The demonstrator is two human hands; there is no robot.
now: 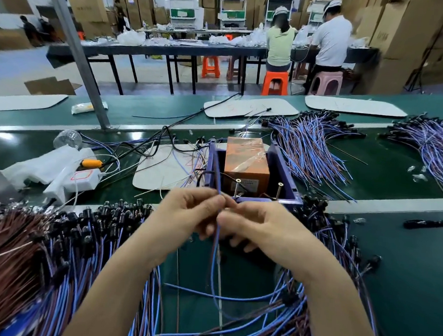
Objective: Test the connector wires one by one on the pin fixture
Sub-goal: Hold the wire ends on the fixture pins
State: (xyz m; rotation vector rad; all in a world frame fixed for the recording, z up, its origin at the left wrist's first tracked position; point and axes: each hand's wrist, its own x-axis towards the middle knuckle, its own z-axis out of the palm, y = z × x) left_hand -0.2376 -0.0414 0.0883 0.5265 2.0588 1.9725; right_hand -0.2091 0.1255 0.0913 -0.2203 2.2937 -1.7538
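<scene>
We hold one blue wire [216,248] btwn both hands, just near of the fixture [283,169]. Left hand [185,212] pinches it w/ thumb & forefinger. Right hand [260,228] grips it just below, other fingers loosely bent. The wire's tail hangs toward us over the tabletop [405,259]. Fingers hide its top end, so we can't tell how it's laid. To do this well, we'd bring that end to the left pin [237,188] & right pin [279,190], press steady, and keep the near piles [65,248] off them.
</scene>
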